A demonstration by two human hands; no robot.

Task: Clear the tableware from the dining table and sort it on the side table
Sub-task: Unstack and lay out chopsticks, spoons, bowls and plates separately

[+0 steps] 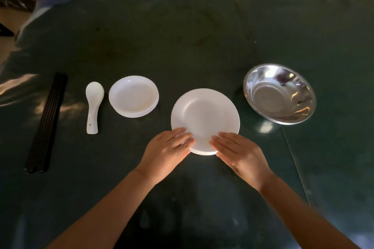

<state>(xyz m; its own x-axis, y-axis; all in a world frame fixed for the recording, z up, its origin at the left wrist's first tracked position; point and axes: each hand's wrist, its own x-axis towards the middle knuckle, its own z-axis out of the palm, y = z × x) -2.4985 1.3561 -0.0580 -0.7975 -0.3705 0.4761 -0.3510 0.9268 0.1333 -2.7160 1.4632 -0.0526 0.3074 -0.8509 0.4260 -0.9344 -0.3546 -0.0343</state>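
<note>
A: Item one, white plate stack (205,117). Location?

B: Centre of the frame, flat on the dark counter (182,36). Thin edges show under the top plate at its near rim, so more than one plate. Round, so no long axis to reckon with.

A: Grips?

B: Left hand (170,150) and right hand (236,152), both at the near rim, fingers laid flat over it, left at lower left of the stack, right at lower right. Neither is closed round anything; the fingers rest extended on the rim. Whether thumbs are tucked beneath, cannot tell.

A: Bearing of stack from the grips?

B: Directly ahead, up-frame, midway between the two hands. Neither hand is nearer. By my judgement a two-handed lift is being set up, or the stack has just been set down; the picture does not settle which.

A: Neighbours?

B: Shallow white dish (133,96), left of the stack, near but apart. White spoon (93,105) just left of that, handle toward the bottom of the frame. Black chopsticks (47,122) far left, long axis running up-frame. Steel bowl (279,93), right, apart.

A: Obstructions?

B: None between hands and stack. Likely the dish is the closest thing to mind.
</note>
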